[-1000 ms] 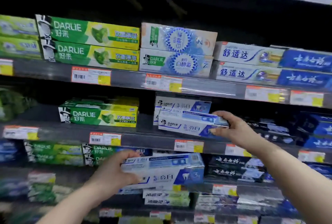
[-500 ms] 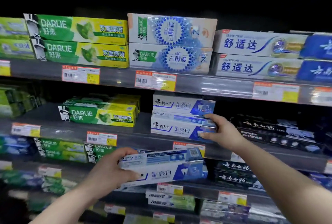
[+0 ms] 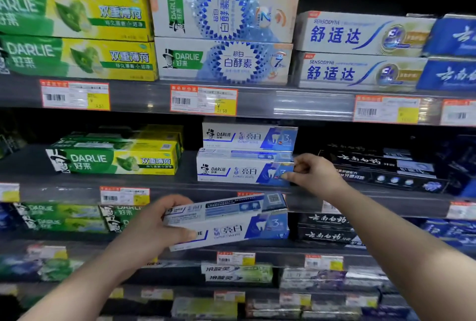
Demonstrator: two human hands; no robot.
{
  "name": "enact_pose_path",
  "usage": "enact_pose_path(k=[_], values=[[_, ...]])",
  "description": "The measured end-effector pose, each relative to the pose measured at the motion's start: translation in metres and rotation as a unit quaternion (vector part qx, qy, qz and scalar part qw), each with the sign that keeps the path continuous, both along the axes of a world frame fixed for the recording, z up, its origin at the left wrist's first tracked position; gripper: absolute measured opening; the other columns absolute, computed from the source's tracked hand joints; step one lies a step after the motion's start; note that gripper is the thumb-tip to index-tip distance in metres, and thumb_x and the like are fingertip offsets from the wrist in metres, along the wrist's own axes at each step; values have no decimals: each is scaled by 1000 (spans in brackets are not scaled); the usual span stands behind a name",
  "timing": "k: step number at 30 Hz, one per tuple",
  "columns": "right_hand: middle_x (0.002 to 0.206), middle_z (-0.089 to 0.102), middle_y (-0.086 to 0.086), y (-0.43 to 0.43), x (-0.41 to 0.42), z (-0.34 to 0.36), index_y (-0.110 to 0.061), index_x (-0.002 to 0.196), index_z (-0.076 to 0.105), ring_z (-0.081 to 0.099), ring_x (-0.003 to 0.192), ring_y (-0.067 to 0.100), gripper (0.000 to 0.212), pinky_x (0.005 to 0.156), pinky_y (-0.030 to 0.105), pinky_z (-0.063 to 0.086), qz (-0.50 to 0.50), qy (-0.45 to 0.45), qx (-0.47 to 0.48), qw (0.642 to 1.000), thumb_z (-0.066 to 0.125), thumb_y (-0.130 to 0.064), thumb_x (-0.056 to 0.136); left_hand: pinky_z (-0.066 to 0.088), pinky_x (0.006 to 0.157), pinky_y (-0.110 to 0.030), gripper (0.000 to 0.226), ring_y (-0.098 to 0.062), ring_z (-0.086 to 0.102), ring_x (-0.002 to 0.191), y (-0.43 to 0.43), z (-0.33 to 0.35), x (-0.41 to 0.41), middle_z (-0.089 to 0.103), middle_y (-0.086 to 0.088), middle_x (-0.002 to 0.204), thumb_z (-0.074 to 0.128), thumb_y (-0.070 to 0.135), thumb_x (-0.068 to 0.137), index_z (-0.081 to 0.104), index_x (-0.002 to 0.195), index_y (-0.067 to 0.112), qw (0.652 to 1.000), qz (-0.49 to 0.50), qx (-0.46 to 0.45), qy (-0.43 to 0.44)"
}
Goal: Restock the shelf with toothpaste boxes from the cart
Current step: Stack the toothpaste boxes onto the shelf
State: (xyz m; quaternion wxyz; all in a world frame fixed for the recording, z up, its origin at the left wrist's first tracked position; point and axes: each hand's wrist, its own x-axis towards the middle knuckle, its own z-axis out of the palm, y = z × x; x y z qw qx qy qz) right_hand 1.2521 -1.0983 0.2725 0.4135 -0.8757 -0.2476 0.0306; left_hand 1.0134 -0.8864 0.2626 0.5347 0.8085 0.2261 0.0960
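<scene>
Head view: left hand (image 3: 152, 228) grips the left end of a white-blue toothpaste box (image 3: 231, 220), thumb on its front & fingers over the top, held tilted in the air in front of the shelves, lower than the middle shelf (image 3: 185, 189). Right hand (image 3: 314, 174) pinches the right end of a matching shelf box (image 3: 239, 170) lying flat at that shelf's front, w/ a same-type rear box (image 3: 247, 136) showing higher just behind it. Green boxes (image 3: 113, 159) sit left on the same shelf, black boxes (image 3: 373, 171) right.
</scene>
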Motion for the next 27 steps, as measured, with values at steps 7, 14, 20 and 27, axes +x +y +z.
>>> enact_pose_path(k=[7, 14, 20, 27], values=[[76, 57, -3, 0, 2, -2, -17, 85, 58, 52, 70, 12, 24, 58, 19, 40, 4, -5, -19, 1000, 75, -31, 75, 55, 75, -36, 42, -20, 67, 86, 4, 3, 3, 68, 1, 95, 77, 1, 69, 62, 94, 32, 1000, -4, 7, 0], [82, 59, 0, -17, -3, 3, -19, 93, 58, 54, 74, 11, 27, 67, 15, 44, -5, -16, 32, 999, 76, -23, 73, 53, 66, -22, 43, -17, 66, 86, 8, 32, 19, 67, 3, 93, 77, 1, 68, 62, 96, 29, 998, -13, 30, -51], [82, 62, 3, -49, -9, 6, -18, 91, 60, 57, 72, 16, 18, 57, 5, 43, -22, -20, 66, 997, 72, -14, 78, 49, 86, -32, 44, -18, 60, 90, 9, 69, 63, 63, -3, 104, 79, 2, 64, 61, 93, 30, 990, -11, 74, -119], [81, 63, 0, -65, -14, 3, -24, 87, 59, 59, 76, 19, 18, 63, 14, 46, -28, -16, 79, 996, 69, -11, 80, 45, 83, -26, 45, -16, 58, 93, 17, 75, 105, 62, -3, 107, 77, 5, 71, 63, 112, 17, 989, 14, 90, -117]])
